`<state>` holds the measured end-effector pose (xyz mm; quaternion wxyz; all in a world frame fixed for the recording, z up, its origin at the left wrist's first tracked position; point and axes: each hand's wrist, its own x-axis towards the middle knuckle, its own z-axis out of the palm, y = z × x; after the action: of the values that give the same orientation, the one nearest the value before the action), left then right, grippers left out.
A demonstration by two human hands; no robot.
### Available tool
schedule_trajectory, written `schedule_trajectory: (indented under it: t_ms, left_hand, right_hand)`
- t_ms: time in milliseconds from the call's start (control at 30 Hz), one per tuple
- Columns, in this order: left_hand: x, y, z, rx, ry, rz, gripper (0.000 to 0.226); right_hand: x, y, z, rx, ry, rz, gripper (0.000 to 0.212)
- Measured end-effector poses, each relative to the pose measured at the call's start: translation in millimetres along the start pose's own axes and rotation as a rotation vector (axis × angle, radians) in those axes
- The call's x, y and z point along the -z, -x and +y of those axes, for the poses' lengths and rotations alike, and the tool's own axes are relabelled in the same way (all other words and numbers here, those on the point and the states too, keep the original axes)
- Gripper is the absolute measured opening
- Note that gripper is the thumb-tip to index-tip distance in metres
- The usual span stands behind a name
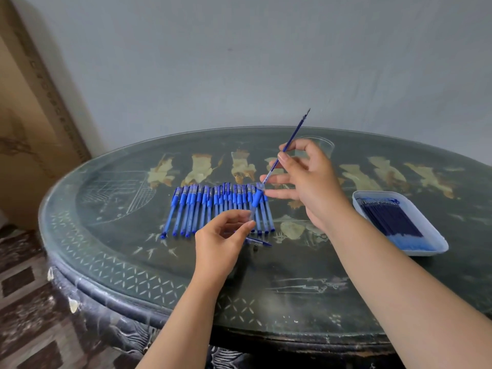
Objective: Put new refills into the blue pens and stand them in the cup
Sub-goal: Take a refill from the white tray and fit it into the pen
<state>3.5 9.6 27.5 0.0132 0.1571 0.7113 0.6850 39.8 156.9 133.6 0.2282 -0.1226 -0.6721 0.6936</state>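
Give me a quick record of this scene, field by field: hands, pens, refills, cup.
left hand: grips a pen barrel
right hand: pinches a refill, lower end at the barrel's mouth
pens: row lying on the table
tray: at right, holds refills
cup: clear, behind right hand, no pens visible inside
loose part: blue piece on table near left hand

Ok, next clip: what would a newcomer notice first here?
The right hand pinches a refill slanting up mid-table, its lower end at the mouth of the pen the left hand holds. A row of blue pens lies on the table beneath; a tray of refills sits at right.
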Motion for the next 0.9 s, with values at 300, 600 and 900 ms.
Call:
schedule_trajectory:
  t_ms: [300, 600, 900]
  left_hand:
    - [0.2, 0.2, 0.1, -0.007, -0.012, -0.005, 0.018]
    - [-0.1, -0.7, -1.5, -0.010, -0.023, -0.008, 0.019]
    - [0.3, -0.1, -1.0, -0.005, -0.018, -0.004, 0.019]
  right_hand:
    - [-0.7, -2.8, -1.1, 0.042, 0.090, -0.030, 0.006]
    - [1.0, -7.4, 0.6, 0.045, 0.121, -0.038, 0.011]
    - [2.9, -5.5, 11.7, 0.037, 0.301, -0.117, 0.007]
